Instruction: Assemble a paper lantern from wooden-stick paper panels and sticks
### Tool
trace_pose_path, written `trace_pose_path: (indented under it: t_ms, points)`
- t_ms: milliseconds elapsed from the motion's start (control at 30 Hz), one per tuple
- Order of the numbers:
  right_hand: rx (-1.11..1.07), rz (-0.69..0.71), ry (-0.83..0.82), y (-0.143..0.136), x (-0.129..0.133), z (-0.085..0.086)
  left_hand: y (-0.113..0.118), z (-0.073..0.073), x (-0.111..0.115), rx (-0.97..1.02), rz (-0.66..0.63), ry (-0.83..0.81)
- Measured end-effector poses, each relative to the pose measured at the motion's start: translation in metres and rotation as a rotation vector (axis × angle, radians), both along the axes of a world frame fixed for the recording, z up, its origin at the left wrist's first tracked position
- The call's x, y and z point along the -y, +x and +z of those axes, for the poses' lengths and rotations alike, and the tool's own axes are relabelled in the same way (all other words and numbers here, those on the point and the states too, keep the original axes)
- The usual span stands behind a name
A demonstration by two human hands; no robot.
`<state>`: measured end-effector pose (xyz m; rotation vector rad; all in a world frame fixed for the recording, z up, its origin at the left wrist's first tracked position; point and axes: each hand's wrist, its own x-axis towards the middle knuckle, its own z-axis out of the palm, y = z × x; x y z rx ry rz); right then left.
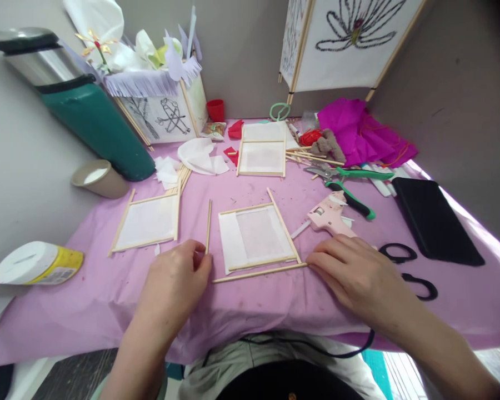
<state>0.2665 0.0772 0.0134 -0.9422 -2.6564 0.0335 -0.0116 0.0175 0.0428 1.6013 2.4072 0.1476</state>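
A thin wooden stick (209,225) points away from me, its near end pinched between the thumb and fingers of my left hand (177,280). My right hand (350,272) has its fingertips closed on the right end of another wooden stick (254,274), which lies along the near side of a white paper panel (260,233). That panel has sticks along its far, right and near edges; its left edge is bare paper. Just beyond my right hand lies a pink glue gun (327,214), partly covered by the fingers.
Two more stick-framed panels, one left (148,222) and one behind (261,150), lie on the purple cloth (108,300). Green-handled pruning shears (350,189), black-handled scissors (419,286) and a black phone-like slab (437,222) are right. A green bottle (95,122), cup (100,179) and yellow-white tub (37,263) stand left.
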Motion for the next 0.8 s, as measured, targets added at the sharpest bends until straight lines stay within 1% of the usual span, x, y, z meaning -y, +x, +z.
trace_pose_path:
  t_ms: [167, 267, 367, 433, 533, 633, 667, 733, 800]
  points:
    - [0.000, -0.003, 0.003, -0.002, 0.001, 0.002, 0.005, 0.004, -0.010, -0.097, -0.023, -0.069]
    - [0.005, -0.010, 0.004, -0.001, 0.000, 0.001, 0.006, 0.006, -0.014, -0.118, -0.025, -0.073]
    - [-0.015, 0.002, -0.036, 0.001, 0.000, 0.001, 0.002, 0.007, -0.011, -0.071, 0.025, -0.027]
    - [-0.043, 0.022, -0.081, 0.003, 0.000, 0.006, -0.001, 0.009, -0.006, -0.016, 0.081, 0.040]
    - [-0.117, 0.005, -0.123, -0.001, -0.003, 0.024, 0.000, 0.011, 0.005, 0.153, 0.113, 0.169]
    - [-0.226, -0.036, -0.190, -0.023, -0.009, 0.053, 0.013, 0.013, 0.015, 0.396, 0.060, 0.244]
    - [-0.254, -0.028, -0.252, -0.034, -0.013, 0.062, 0.020, 0.013, 0.018, 0.446, 0.033, 0.259]
    - [-0.273, 0.014, -0.454, -0.060, -0.021, 0.076, 0.033, 0.012, 0.021, 0.479, -0.020, 0.297]
    - [-0.273, 0.014, -0.630, -0.087, -0.030, 0.081, 0.042, 0.010, 0.024, 0.468, -0.051, 0.351]
